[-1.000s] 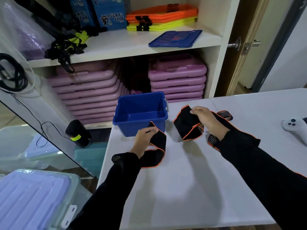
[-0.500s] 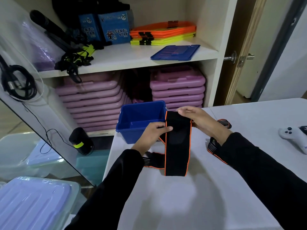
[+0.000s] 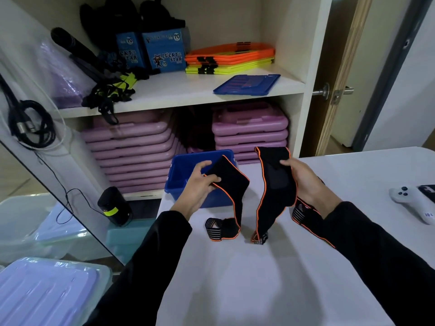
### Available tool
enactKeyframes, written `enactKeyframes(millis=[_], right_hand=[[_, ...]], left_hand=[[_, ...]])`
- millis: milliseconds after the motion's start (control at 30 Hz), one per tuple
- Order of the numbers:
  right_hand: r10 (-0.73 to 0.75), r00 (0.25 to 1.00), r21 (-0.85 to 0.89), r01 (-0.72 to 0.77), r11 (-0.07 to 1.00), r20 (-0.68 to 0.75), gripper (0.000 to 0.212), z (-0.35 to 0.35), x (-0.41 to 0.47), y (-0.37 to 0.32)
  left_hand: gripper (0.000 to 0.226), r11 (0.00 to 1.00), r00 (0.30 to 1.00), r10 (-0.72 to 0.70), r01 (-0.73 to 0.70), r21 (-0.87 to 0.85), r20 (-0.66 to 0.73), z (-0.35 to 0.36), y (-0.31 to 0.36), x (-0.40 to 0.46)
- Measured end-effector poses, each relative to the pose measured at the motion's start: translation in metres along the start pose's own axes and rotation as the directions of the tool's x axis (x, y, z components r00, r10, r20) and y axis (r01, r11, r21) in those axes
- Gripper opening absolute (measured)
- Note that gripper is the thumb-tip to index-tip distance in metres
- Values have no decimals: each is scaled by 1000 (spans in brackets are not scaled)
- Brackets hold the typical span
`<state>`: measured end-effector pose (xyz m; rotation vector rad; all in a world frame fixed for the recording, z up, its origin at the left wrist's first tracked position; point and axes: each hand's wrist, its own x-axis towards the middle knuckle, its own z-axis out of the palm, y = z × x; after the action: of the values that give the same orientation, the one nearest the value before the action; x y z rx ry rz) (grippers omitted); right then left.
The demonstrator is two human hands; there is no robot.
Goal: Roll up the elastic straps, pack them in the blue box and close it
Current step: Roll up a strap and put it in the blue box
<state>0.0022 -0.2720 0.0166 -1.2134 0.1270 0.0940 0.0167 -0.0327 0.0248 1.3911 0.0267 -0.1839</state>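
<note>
Two black elastic straps with orange edging hang over the white table [image 3: 270, 278]. My left hand [image 3: 200, 182] pinches the top of the left strap [image 3: 231, 182], whose striped end lies on the table. My right hand [image 3: 303, 182] grips the right strap [image 3: 275, 184], which hangs down to the table. More strap lies under my right wrist; whether it is a third strap I cannot tell. The open blue box [image 3: 181, 170] stands at the table's far left corner, behind my left hand. Its blue lid [image 3: 247, 84] lies on the upper shelf.
A white controller [image 3: 412, 201] rests at the table's right edge. Stacked pink cases [image 3: 249, 130] fill the lower shelf behind the box. A black cylinder [image 3: 115, 205] and clear bins sit on the floor to the left. A door stands at the right.
The single strap held between both hands half a second ago is gone; now each hand holds its own strap, apart and raised. The camera has tilted up slightly.
</note>
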Motion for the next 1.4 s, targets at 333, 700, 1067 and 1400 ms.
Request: enactKeyframes(millis=[333, 700, 1067, 1400], right_hand=[[-12, 988, -96, 27, 995, 151, 22, 14, -8, -10], [-17, 966, -190, 68, 979, 260, 11, 41, -28, -22], [-78, 944, -359, 197, 912, 319, 23, 75, -43, -16], [-281, 947, -370, 321, 872, 159, 59, 78, -43, -24]], left_hand=[[25, 999, 995, 42, -43, 6, 94, 11, 8, -13], [34, 934, 989, -42, 90, -347, 144, 32, 27, -25], [39, 979, 982, -129, 149, -143, 139, 56, 34, -38], [39, 984, 982, 178, -178, 13, -63, 64, 17, -45]])
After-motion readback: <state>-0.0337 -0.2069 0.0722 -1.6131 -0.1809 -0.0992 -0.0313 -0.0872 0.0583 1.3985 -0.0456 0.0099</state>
